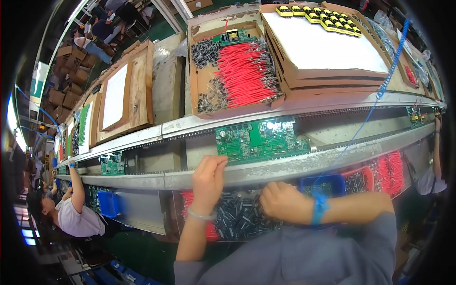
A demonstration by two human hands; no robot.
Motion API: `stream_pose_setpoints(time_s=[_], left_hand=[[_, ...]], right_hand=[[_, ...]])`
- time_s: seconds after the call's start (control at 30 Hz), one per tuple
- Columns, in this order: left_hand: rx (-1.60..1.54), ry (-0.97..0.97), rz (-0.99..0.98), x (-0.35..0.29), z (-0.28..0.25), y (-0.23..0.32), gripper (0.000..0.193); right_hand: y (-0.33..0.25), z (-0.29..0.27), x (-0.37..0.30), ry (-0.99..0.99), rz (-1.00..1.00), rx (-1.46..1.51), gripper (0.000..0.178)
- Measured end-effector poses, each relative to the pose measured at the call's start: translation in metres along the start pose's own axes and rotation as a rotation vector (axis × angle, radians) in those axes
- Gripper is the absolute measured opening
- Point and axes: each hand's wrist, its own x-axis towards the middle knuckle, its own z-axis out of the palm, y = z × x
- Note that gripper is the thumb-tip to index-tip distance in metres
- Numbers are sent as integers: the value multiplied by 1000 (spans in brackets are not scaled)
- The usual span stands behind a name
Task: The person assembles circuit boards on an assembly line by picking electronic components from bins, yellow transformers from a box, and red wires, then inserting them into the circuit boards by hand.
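A green circuit board (256,137), populated with small parts, sits in the conveyor track in front of me. My left hand (209,178) is at the board's near left corner, thumb and fingers pinched together; whatever they hold is too small or hidden to name. Just above a heap of dark cylindrical components (240,216), my right hand (280,200) is curled closed, its fingertips mostly hidden. A blue wrist strap (319,209) is round my right wrist, and a pale bangle (202,214) round my left.
Beyond the track stands a cardboard box (199,85) with red wires (247,73). Yellow-and-black transformers (327,19) rest on a white sheet. A blue bin (323,185) lies near my right forearm. A coiled blue cord (392,71) hangs at right. A co-worker (78,213) works at left.
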Motion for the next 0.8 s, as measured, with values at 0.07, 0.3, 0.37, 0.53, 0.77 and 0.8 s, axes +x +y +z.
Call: stream_pose_setpoints(time_s=[0.07, 0.3, 0.37, 0.53, 0.77, 0.8], left_hand=[[4, 5, 2, 0, 1, 1, 6], [5, 10, -5, 0, 2, -1, 6], [14, 6, -1, 1, 2, 0, 6], [105, -29, 84, 2, 3, 0, 7], [167, 16, 127, -8, 4, 14, 18], [217, -3, 283, -16, 2, 14, 18]], right_hand=[[-1, -1, 1, -31, -3, -9, 15], [9, -9, 2, 70, -15, 244, 18], [15, -16, 1, 63, 5, 356, 19], [43, -39, 2, 200, 173, 752, 24], [86, -46, 9, 326, 509, 937, 27], [86, -42, 9, 319, 634, 1239, 29]])
